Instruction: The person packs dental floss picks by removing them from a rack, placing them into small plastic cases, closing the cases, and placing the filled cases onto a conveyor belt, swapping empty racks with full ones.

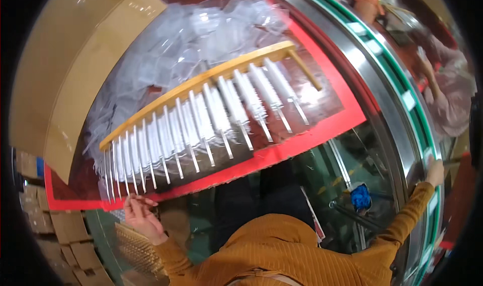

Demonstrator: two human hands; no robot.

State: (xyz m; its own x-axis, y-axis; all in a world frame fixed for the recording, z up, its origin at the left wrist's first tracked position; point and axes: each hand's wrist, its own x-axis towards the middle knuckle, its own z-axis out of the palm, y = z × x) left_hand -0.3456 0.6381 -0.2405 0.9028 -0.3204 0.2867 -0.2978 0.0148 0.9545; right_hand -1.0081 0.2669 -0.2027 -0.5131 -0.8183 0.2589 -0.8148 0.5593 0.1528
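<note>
We work between the conveyor (392, 75), curving past our right side, and the red-edged table (322, 131) in front of us. An open cardboard carton (85, 60) stands along the table's left edge. Toward the back edge lies a heap of clear plastic boxes (183, 44) — loose, overlapping, and with no white filling that we can make out. The wooden rack (271, 51) lies slantwise before the heap, from near the left edge almost to the right edge, its metal rods (286, 120) pointing toward the front edge.

White stacks (219, 107) sit on the rods, and the near tips are bare; we judge the rack still well stocked, with much left on it. Our left hand (141, 215), fingers loosely curled, is at the front edge near its left corner, just beside the leftmost rod tips — whether it pinches anything we cannot tell. Our right hand (434, 173) reaches over the conveyor, its grip too blurred to read. White packets (408, 101), spaced along the belt, look like the finished part.
</note>
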